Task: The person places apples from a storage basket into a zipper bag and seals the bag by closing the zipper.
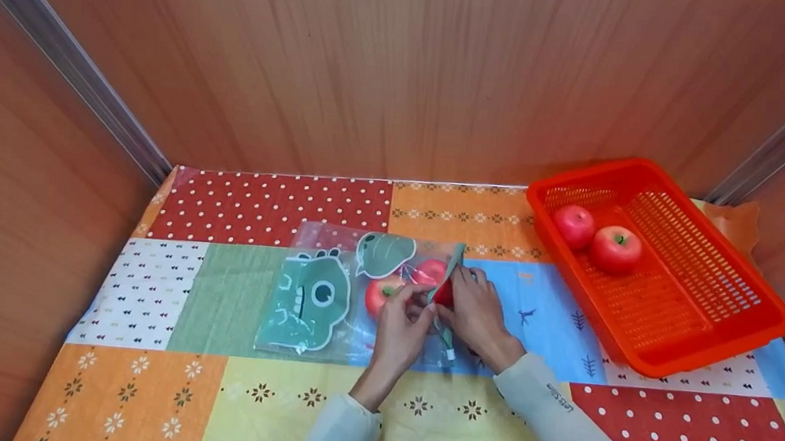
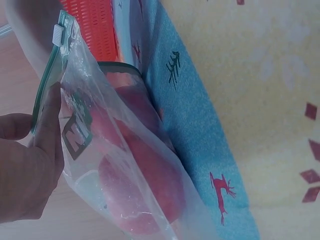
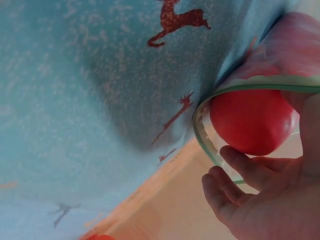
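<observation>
A clear zip bag (image 1: 361, 338) with green cartoon prints lies on the patterned cloth, its mouth to the right. Two apples (image 1: 379, 296) show through its plastic. The left hand (image 1: 399, 328) pinches the green-edged mouth between thumb and fingers; in the left wrist view a white slider (image 2: 58, 35) sits farther along that edge. At the mouth, a red apple (image 3: 252, 122) is partly inside the green rim (image 3: 197, 122). The right hand (image 1: 480, 313) holds this apple, thumb on one side and fingers bent beneath it, its other fingertips right at the rim.
An orange-red plastic basket (image 1: 700, 354) stands at the right with two apples (image 1: 616, 249) inside. Wooden panels (image 1: 405, 72) enclose the back and both sides. A patchwork-print cloth (image 1: 135, 397) covers the table.
</observation>
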A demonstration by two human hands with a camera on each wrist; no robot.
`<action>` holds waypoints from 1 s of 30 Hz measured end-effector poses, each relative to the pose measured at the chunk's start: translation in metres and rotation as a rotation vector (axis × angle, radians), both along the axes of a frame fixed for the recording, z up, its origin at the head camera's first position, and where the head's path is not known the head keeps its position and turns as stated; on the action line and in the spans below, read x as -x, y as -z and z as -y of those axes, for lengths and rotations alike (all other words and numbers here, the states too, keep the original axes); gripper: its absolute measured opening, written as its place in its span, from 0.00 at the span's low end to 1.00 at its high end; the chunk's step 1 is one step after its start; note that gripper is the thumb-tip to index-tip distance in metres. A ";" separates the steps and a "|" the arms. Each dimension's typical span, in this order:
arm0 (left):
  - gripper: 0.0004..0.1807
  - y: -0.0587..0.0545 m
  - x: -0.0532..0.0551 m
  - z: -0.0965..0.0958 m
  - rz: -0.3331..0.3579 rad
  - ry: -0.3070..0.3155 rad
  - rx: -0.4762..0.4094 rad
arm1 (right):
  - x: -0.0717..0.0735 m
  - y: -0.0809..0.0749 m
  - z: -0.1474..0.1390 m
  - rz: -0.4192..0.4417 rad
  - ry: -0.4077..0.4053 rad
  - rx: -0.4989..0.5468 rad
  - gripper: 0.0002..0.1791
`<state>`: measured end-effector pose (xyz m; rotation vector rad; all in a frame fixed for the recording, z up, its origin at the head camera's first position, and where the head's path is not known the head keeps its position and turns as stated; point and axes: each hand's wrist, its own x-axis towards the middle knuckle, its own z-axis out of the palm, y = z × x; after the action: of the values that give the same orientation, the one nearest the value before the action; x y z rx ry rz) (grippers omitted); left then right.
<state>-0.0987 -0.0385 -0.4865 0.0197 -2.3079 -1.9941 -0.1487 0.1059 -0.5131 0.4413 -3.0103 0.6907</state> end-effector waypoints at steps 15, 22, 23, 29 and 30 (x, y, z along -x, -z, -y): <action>0.14 0.000 -0.001 -0.001 0.041 0.009 -0.015 | -0.007 -0.033 -0.040 -0.040 -0.020 -0.151 0.43; 0.14 -0.001 -0.002 0.000 0.066 0.014 -0.021 | -0.011 -0.054 -0.061 -0.007 0.017 -0.205 0.40; 0.14 -0.001 -0.002 0.000 0.065 0.015 -0.021 | -0.012 -0.058 -0.064 -0.008 0.024 -0.215 0.40; 0.15 0.000 -0.002 0.000 0.068 0.019 -0.009 | -0.012 -0.076 -0.083 -0.040 0.061 -0.227 0.39; 0.15 0.000 -0.002 0.000 0.070 0.019 -0.010 | -0.012 -0.078 -0.086 -0.048 0.064 -0.219 0.39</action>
<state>-0.0965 -0.0383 -0.4869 0.0694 -2.3485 -2.0460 -0.1365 0.1919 -0.4351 0.3588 -3.0504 0.3425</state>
